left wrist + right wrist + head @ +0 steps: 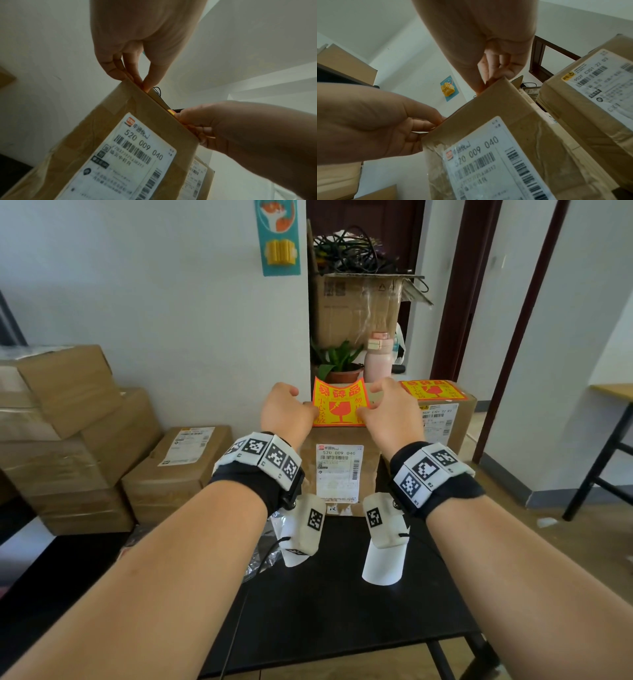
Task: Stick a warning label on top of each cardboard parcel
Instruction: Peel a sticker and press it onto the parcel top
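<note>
A cardboard parcel [371, 467] with a white shipping slip stands on the black table [342, 594]. Over its top I hold an orange and yellow warning label [339, 405]. The label's near edge is low at the parcel top and its far edge curls up. My left hand [305, 405] pinches the label's left side, and my right hand [368, 405] pinches its right side. The wrist views show the fingertips [137, 79] [489, 79] at the parcel's [106, 121] [522, 121] top edge. A second parcel [462, 419] to the right carries a stuck label [433, 390] on top.
Stacked cardboard boxes [68, 419] fill the left, with another parcel [181, 460] beside them. A white backing sheet [382, 570] lies on the table. Behind are a potted plant [342, 368], a pink bottle [378, 357] and an open carton of cables [359, 302]. A second table [613, 405] stands at right.
</note>
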Action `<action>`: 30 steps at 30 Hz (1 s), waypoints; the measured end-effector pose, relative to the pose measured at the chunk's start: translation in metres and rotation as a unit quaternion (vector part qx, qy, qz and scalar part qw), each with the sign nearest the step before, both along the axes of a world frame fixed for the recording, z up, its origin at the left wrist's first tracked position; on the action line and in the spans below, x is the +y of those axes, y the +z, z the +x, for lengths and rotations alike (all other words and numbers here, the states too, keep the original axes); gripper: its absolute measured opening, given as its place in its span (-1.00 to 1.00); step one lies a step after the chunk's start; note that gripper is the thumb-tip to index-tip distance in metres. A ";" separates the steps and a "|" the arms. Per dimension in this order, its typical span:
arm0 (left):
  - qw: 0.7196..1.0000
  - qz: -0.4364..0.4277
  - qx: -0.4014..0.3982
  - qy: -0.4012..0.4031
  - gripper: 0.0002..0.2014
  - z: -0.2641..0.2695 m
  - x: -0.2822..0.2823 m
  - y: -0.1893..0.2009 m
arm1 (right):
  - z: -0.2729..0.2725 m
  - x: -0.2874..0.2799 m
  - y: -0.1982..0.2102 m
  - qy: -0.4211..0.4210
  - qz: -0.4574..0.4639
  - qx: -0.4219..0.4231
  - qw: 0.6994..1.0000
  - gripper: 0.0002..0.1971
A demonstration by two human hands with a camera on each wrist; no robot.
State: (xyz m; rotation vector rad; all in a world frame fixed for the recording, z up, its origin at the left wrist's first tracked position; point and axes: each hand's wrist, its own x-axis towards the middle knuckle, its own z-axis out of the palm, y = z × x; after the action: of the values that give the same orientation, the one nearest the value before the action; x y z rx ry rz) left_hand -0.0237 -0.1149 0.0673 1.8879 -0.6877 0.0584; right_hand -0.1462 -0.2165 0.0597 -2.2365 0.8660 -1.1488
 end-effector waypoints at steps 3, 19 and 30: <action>1.000 0.013 -0.025 0.005 -0.54 -0.001 0.000 -0.001 | 0.000 0.000 0.000 0.001 0.000 -0.001 1.000 -0.69; 0.998 0.034 -0.061 -0.001 -0.57 -0.004 -0.004 -0.006 | -0.001 0.004 0.000 0.004 -0.011 0.020 1.000 -0.61; 0.949 0.137 -0.285 0.008 -0.64 -0.014 -0.003 -0.003 | 0.003 0.005 -0.007 -0.065 -0.090 0.072 0.991 -0.55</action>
State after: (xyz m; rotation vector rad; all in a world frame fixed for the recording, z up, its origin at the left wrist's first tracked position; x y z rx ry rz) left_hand -0.0381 -0.1178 0.0640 2.1604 -1.1155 0.5627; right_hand -0.1434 -0.2115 0.0529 -2.4664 1.0160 -1.1760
